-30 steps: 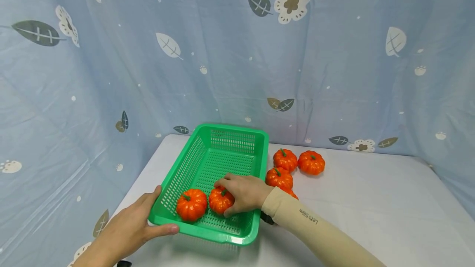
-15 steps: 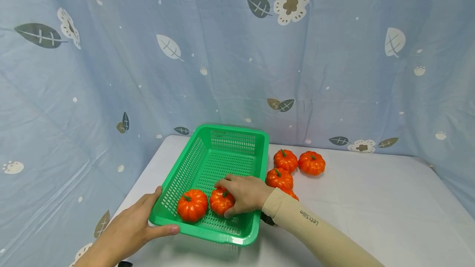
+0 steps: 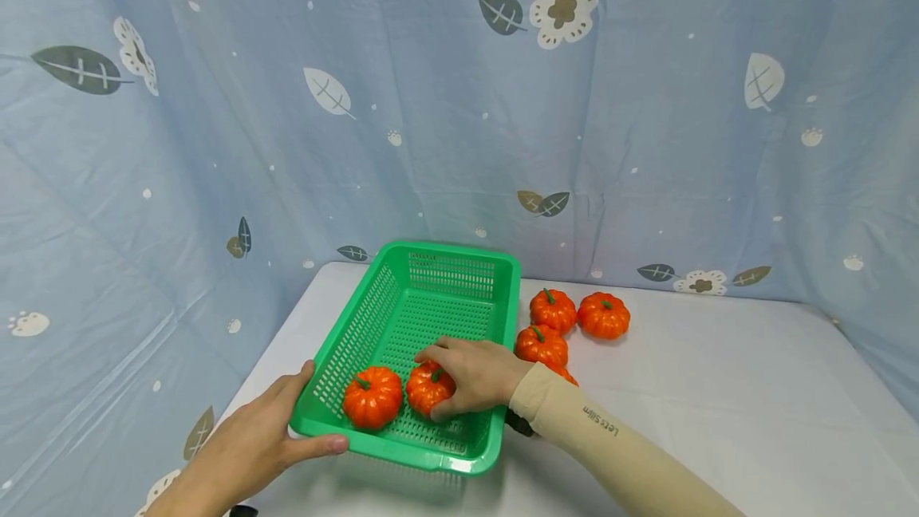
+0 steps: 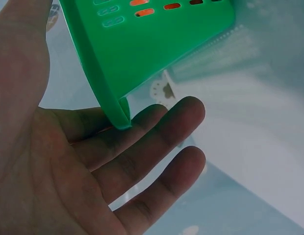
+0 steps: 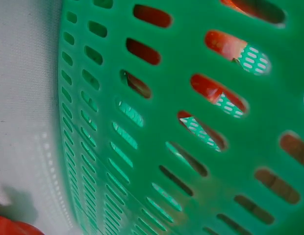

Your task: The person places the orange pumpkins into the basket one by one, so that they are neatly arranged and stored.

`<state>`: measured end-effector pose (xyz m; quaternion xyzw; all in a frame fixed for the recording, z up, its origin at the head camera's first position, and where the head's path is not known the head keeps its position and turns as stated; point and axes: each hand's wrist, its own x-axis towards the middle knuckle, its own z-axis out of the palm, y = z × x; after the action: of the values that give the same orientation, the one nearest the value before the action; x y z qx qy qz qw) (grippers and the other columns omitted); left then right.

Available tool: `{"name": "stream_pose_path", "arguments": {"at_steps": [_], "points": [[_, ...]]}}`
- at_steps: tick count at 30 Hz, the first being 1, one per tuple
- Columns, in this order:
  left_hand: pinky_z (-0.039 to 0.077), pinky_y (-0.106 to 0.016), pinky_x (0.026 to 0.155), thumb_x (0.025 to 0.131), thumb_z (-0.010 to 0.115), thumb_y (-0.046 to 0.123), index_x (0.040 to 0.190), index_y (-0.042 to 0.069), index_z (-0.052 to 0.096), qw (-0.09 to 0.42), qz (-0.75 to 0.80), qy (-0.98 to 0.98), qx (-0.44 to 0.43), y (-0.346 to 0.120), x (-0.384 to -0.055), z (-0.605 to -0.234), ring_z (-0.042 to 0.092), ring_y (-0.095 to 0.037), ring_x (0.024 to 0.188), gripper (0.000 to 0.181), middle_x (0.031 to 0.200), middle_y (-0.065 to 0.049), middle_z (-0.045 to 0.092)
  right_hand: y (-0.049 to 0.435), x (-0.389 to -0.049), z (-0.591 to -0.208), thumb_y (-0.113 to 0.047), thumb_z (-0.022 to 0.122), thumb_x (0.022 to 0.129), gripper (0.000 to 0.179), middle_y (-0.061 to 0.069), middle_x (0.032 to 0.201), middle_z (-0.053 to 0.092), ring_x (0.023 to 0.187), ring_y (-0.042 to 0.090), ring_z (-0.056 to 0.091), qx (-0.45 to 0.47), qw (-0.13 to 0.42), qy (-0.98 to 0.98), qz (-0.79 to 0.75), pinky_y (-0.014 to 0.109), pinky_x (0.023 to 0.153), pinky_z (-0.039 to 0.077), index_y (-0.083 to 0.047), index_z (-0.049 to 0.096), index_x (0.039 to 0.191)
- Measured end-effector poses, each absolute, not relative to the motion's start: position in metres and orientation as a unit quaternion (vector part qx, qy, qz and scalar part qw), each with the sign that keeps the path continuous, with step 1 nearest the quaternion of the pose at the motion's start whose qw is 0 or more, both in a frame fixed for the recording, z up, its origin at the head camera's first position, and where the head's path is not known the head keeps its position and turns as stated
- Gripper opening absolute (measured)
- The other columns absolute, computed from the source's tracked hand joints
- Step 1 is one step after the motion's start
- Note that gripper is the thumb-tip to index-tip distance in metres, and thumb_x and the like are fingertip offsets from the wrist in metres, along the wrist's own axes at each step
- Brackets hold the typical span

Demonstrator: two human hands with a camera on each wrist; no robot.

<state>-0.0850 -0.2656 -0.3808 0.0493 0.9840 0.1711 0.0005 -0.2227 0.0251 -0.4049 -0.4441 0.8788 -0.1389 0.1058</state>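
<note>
Basket (image 3: 388, 447) runs lengthwise forward — right fingers (image 3: 439, 352) clamped on upright pumpkin (image 3: 425, 392), left fingers (image 4: 142, 152) spread.

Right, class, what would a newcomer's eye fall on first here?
Probably the green rectangular slotted plastic basket on the white table, two round orange ribbed pumpkins inside near its front. The right hand grips one; the left hand touches the basket's near left corner. More such pumpkins lie right of it.

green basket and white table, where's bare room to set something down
Bare: the table right of the loose pumpkins and the sleeve; the far end of the basket, beyond the right hand. Crowded: the basket's near end, with two pumpkins, and just outside its right wall.
</note>
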Motion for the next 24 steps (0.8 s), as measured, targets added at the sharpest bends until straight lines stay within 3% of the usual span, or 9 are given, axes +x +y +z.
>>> {"name": "stream_pose_path", "arguments": {"at_steps": [4,8,13,24], "points": [[0.051,-0.058,0.091,0.073,0.064,0.083,0.153,-0.002,0.037,-0.011,0.170,0.984,0.050,-0.265,-0.085,-0.381,0.060,-0.038,0.119,0.120,0.141,-0.018,0.055,0.029,-0.224,-0.401,-0.052,0.074,0.089,0.067,-0.003,0.140,0.053,0.112,0.009,0.059,-0.451,0.117,0.865,-0.188,0.032,0.094,0.051,-0.024,0.053,0.146],[0.051,-0.059,0.091,0.072,0.063,0.084,0.153,-0.003,0.037,-0.008,0.167,0.985,0.050,-0.265,-0.085,-0.380,0.059,-0.039,0.120,0.121,0.141,-0.019,0.055,0.036,-0.223,-0.392,-0.049,0.071,0.093,0.063,-0.003,0.145,0.050,0.125,0.016,0.055,-0.446,0.133,0.848,-0.255,0.033,0.102,0.048,-0.023,0.051,0.147],[0.051,-0.059,0.091,0.072,0.063,0.084,0.153,-0.003,0.037,-0.007,0.166,0.985,0.049,-0.265,-0.086,-0.380,0.059,-0.040,0.120,0.121,0.141,-0.021,0.055,0.049,-0.220,-0.377,-0.045,0.071,0.094,0.060,-0.006,0.146,0.050,0.134,0.017,0.048,-0.437,0.108,0.837,-0.310,0.037,0.109,0.043,-0.023,0.051,0.146],[0.051,-0.058,0.090,0.074,0.064,0.082,0.153,-0.002,0.037,-0.014,0.168,0.984,0.052,-0.265,-0.084,-0.381,0.060,-0.039,0.118,0.118,0.140,-0.019,0.055,0.087,-0.207,-0.355,-0.050,0.073,0.092,0.059,-0.017,0.146,0.046,0.133,0.010,0.047,-0.397,0.057,0.825,-0.398,0.041,0.108,0.044,-0.034,0.051,0.144]]}}
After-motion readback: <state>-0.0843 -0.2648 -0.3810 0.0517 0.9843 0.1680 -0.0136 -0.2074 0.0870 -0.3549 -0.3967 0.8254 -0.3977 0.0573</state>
